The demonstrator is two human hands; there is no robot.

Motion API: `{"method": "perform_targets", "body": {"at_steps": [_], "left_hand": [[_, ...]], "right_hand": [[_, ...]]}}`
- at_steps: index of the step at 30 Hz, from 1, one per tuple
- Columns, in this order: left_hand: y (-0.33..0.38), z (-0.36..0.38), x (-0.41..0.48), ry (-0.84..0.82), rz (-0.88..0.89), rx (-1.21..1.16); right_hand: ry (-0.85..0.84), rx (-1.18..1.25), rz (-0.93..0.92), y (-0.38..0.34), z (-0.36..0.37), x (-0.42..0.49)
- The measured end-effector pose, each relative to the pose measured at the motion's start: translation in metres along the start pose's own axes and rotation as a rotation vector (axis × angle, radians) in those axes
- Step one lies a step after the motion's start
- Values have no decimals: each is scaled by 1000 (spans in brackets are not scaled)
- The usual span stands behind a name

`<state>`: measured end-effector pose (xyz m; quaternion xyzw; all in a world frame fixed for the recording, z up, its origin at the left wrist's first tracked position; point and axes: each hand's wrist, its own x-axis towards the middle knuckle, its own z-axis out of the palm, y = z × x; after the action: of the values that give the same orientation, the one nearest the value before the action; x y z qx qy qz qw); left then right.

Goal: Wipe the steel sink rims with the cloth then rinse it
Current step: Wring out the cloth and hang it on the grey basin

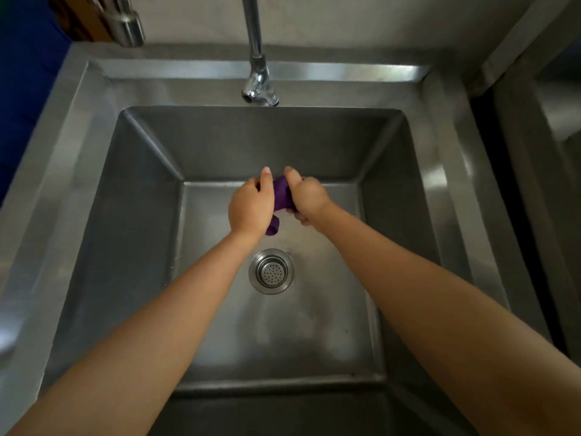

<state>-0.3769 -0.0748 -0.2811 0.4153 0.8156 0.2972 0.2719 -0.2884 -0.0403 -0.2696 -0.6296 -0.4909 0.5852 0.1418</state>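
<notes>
Both hands meet over the middle of the sink, and the purple cloth (281, 191) is bunched into a tight roll between them. The left hand (250, 209) curls its fingers round one end, with a loose tail of cloth hanging below its palm. The right hand (306, 196) grips the other end, thumb up along the fabric. The two fists sit close together, which looks like a wringing twist.

By that reading the task is near its end. The cloth is off the sink rim (440, 152) and held above the basin, so the wiping seems finished, though the steel shows no clear sign either way. No stream of water can be seen falling from the tap (259, 80) beyond the hands, so it is unclear whether the rinse is over or is yet to come. What is probably left is to squeeze the cloth out and set it down.

The drain strainer (271, 271) lies below the hands, nearer the person. A second steel spout (125, 23) hangs far off beyond the left hand, and another steel unit (550, 121) stands out past the right hand. Nothing lies in the basin under the hands, and nothing blocks the way from the hands to the tap.
</notes>
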Motion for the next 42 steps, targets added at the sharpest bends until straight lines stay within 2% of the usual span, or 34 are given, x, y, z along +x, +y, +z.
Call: {"method": "perform_targets", "body": {"at_steps": [2, 4, 9, 15, 20, 25, 28, 30, 34, 37, 40, 42], "left_hand": [[9, -3, -1, -94, -49, -49], [13, -7, -2, -228, -59, -88], [23, -31, -5, -597, -44, -273], [53, -60, -24, -715, -55, -534], [99, -89, -45, -886, 90, -481], [163, -106, -71, -738, 389, -400], [198, -115, -91, -682, 444, -454], [222, -118, -106, -667, 433, -521], [269, -123, -133, -681, 294, -693], [299, -127, -150, -882, 191, -889], [318, -130, -160, -1082, 259, -949], [331, -126, -163, -1167, 345, -884]], "right_hand": [[116, -111, -72, 1, -8, -4], [160, -165, -81, 4, -19, -10], [61, -169, -66, -7, -39, -38], [-14, 120, -152, -29, -76, -86], [117, 185, -360, -52, -104, -140], [398, 8, -407, -73, -134, -189], [483, -43, -394, -87, -153, -225], [435, -74, -370, -95, -169, -252], [230, -137, -354, -105, -212, -303], [345, -113, -440, -105, -245, -328], [439, 70, -501, -105, -278, -346], [464, 171, -514, -104, -295, -359]]}}
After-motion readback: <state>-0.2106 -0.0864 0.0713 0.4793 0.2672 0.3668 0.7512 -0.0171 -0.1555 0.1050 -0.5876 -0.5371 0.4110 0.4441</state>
